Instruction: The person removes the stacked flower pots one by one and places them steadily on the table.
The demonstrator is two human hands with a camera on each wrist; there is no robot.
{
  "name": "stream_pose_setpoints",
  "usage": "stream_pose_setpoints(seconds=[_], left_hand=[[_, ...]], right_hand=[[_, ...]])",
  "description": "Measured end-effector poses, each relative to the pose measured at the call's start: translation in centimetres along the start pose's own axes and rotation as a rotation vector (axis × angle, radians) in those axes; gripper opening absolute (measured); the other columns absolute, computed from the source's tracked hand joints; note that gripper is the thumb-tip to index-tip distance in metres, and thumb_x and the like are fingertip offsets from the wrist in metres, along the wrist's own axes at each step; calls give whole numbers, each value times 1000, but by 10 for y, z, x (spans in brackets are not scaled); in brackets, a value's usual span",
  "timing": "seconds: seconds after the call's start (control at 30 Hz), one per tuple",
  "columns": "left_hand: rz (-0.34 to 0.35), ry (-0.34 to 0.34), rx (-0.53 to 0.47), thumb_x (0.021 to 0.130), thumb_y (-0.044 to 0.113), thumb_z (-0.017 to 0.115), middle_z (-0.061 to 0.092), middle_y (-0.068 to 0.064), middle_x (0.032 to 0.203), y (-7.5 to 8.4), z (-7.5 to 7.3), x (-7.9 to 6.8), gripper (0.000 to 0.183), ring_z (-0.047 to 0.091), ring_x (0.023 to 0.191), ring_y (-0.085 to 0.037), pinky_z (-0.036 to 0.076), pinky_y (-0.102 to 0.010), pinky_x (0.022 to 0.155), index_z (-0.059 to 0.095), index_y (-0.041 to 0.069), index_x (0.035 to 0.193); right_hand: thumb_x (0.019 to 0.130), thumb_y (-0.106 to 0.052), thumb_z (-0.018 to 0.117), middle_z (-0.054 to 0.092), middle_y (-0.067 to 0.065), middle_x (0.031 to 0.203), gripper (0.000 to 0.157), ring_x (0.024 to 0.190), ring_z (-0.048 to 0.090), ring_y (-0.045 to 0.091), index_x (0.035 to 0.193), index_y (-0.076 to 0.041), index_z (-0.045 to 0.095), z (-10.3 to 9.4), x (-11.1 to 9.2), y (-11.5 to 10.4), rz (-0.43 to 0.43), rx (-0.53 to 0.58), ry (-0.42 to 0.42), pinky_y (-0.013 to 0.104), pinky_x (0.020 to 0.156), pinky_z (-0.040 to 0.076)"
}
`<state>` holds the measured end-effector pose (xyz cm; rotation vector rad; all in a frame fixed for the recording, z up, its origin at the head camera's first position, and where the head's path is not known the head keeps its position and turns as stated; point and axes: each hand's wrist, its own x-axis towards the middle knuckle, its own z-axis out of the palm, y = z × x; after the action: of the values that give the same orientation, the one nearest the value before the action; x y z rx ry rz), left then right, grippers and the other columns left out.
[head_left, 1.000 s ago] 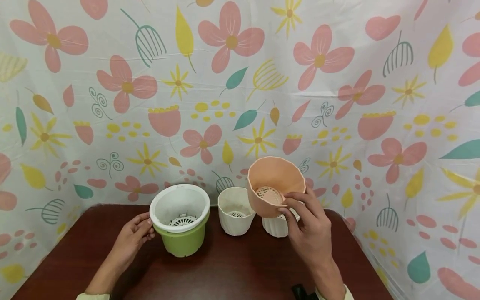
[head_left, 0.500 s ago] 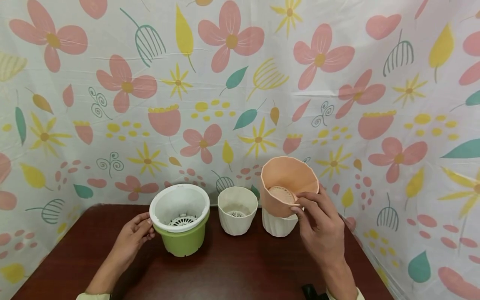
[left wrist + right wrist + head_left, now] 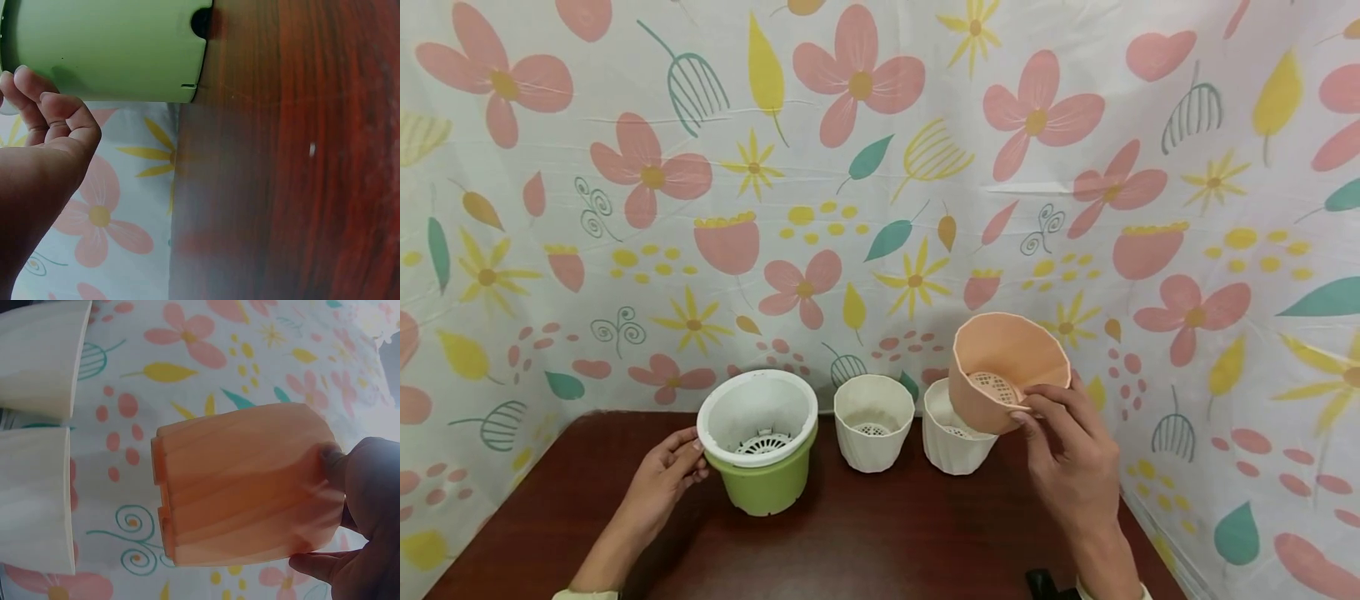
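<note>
My right hand (image 3: 1075,454) pinches the rim of a peach plastic flowerpot (image 3: 1011,354), thumb on one side and fingers on the other. It hangs tilted above the table, its mouth towards me and its perforated bottom showing inside. In the right wrist view the pot's ribbed wall (image 3: 244,487) and notched base face the camera. At the left, my left hand (image 3: 658,483) holds the rim side of a green flowerpot (image 3: 767,487) standing upright. A white slotted pot (image 3: 726,408) sits inside the green one. In the left wrist view, curled fingers (image 3: 69,115) lie against the green wall.
Two cream ribbed flowerpots stand upright at the table's back, a middle one (image 3: 872,454) and a right one (image 3: 958,454), partly overlapped by the peach pot. A dark red wooden table (image 3: 850,550) meets a flower-printed cloth (image 3: 880,208) behind. Something black (image 3: 1043,583) shows beside my right wrist.
My right hand has carried the peach pot steadily rightwards, from between the cream pots to the right one's far side, uncovering more of it. The left hand and green pot have stayed put.
</note>
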<state>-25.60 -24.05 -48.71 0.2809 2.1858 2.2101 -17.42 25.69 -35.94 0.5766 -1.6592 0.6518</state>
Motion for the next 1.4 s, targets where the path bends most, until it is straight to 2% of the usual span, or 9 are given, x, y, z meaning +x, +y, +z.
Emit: stream_pose_setpoints(seconds=[0.3, 0.53, 0.77, 0.9, 1.0, 1.07, 1.13, 1.23, 1.4], left_hand=[[-16, 4, -4, 114, 29, 52, 65, 4, 104, -1, -1, 0, 53, 63, 92, -13, 57, -25, 82, 38, -9, 148], [-14, -2, 7, 114, 31, 53, 65, 3, 105, -2, -3, 0, 53, 63, 92, -13, 57, -26, 83, 39, -7, 148], [-12, 1, 10, 114, 32, 53, 65, 3, 104, -2, -2, -1, 52, 63, 92, -15, 58, -28, 84, 40, -6, 147], [-2, -4, 18, 114, 32, 53, 65, 3, 105, -3, -3, -1, 52, 63, 91, -14, 58, -27, 83, 40, -7, 147], [1, -5, 21, 114, 31, 53, 64, 2, 103, 0, -6, -1, 52, 62, 90, -12, 57, -26, 82, 39, -7, 147], [-1, -6, 22, 114, 31, 52, 64, 2, 102, 1, -7, -2, 52, 62, 89, -11, 57, -25, 81, 39, -7, 147], [-5, -8, 20, 114, 31, 52, 64, 1, 101, 2, -8, -2, 52, 63, 89, -11, 57, -26, 82, 39, -8, 147], [-15, -9, 21, 114, 31, 52, 64, 2, 103, 2, -8, -3, 52, 63, 90, -12, 58, -27, 83, 39, -7, 147], [-10, -18, 14, 114, 30, 52, 64, 2, 104, -1, -4, -1, 54, 62, 90, -11, 57, -26, 82, 37, -8, 149]], right_hand=[[99, -23, 79, 70, 26, 94, 33, 117, 70, 34, 88, 8, 76, -11, 4, 7, 10, -25, 46, 59, 116, 41], [97, -22, 81, 72, 24, 90, 32, 88, 68, 30, 86, 7, 78, -18, 3, 14, 26, -77, 69, 55, 118, 40], [94, -22, 85, 72, 25, 89, 32, 119, 70, 31, 86, 8, 79, -26, 4, 26, 49, -101, 87, 51, 116, 44], [92, -20, 86, 72, 25, 89, 29, 110, 71, 24, 85, 8, 79, -32, 2, 28, 69, -125, 89, 48, 118, 42], [90, -15, 87, 72, 24, 89, 24, 106, 69, 27, 86, 7, 79, -34, -1, 30, 81, -149, 83, 36, 116, 45], [87, -10, 88, 72, 25, 89, 19, 109, 70, 30, 86, 8, 79, -35, -2, 32, 86, -156, 83, 34, 115, 45], [87, -8, 88, 72, 25, 89, 18, 116, 70, 33, 87, 8, 79, -36, -4, 35, 92, -163, 86, 35, 114, 46], [90, -14, 86, 71, 26, 88, 23, 118, 70, 32, 86, 8, 79, -38, -5, 39, 87, -175, 97, 45, 116, 45], [94, -26, 84, 71, 26, 86, 37, 107, 71, 23, 86, 9, 79, -43, -6, 49, 76, -192, 107, 49, 117, 43]])
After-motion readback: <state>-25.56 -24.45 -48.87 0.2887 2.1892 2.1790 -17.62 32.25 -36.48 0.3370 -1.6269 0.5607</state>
